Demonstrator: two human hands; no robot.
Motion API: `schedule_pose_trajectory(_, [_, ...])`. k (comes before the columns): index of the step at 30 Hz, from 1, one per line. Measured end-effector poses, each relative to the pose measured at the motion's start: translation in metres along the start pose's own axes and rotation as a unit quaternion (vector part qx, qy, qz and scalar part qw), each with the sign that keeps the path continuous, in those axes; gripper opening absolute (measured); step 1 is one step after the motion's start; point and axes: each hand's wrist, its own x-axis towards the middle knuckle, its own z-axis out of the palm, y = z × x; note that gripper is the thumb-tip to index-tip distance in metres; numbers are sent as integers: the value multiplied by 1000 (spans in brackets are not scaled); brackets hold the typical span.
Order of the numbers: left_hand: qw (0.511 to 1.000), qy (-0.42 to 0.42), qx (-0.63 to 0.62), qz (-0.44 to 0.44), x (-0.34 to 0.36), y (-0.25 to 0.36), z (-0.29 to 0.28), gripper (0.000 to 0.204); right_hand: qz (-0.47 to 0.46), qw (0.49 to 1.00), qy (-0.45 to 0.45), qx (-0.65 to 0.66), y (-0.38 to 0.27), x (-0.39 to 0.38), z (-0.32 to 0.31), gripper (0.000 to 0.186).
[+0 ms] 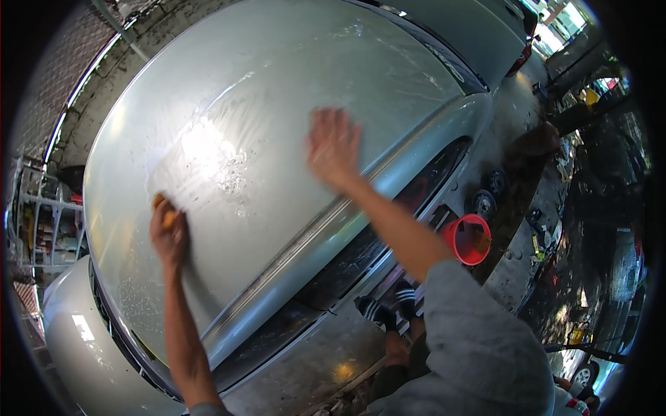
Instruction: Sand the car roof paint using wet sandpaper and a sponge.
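A wet silver-grey car roof (284, 76) fills the middle of the head view, with water streaks and droplets on it. My left hand (168, 239) is closed around an orange-brown sponge (168, 220) near the roof's left side; the fingers cover much of the sponge. Farther right, my right hand (331, 147) lies over the roof with its fingers spread and nothing in them. Motion blurs it a little, and whether the palm touches the metal I cannot tell.
A red bucket (467, 240) stands on the ground to the right of the car, close to dark wheels (483, 202). White shelving (52, 218) holds items at the left. Behind it runs a wall (97, 90). Another grey vehicle (465, 28) is at the far right.
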Motion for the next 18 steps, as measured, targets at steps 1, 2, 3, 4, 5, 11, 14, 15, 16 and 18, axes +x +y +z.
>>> schedule_pose_trajectory(1, [999, 32, 24, -34, -18, -37, -22, 47, 5, 1000, 0, -2, 3, -1, -2, 65])
schedule_pose_trajectory(2, [994, 66, 52, -68, -30, -62, -42, 53, 31, 1000, -4, -1, -2, -2, -5, 65])
schedule_pose_trajectory(3, [995, 61, 50, -68, -32, -59, -46, 53, 56, 998, -9, -7, -4, -5, -9, 65])
schedule_pose_trajectory(4, [989, 52, 100, -99, -32, -56, -52, 58, 81, 996, -15, -14, -5, -8, -12, 65])
schedule_pose_trajectory(5, [979, 43, 152, -132, -34, -46, -59, 64, 104, 994, -22, -20, -2, -11, -18, 65])
schedule_pose_trajectory(11, [973, 3, 149, -173, -39, -60, -56, 74, 54, 997, -40, -42, 18, -18, -20, 67])
schedule_pose_trajectory(14, [967, -1, 171, -189, -38, -66, -55, 73, 60, 997, -19, -34, 11, -13, -9, 65])
schedule_pose_trajectory(15, [966, -6, 173, -191, -39, -67, -58, 73, 58, 998, -14, -25, 9, -8, -4, 64])
schedule_pose_trajectory(16, [963, -1, 180, -200, -43, -67, -61, 73, 48, 999, -18, -18, 7, 0, 2, 64])
schedule_pose_trajectory(18, [969, -1, 170, -182, -45, -69, -63, 71, -29, 999, -32, 2, 5, 32, 16, 63])
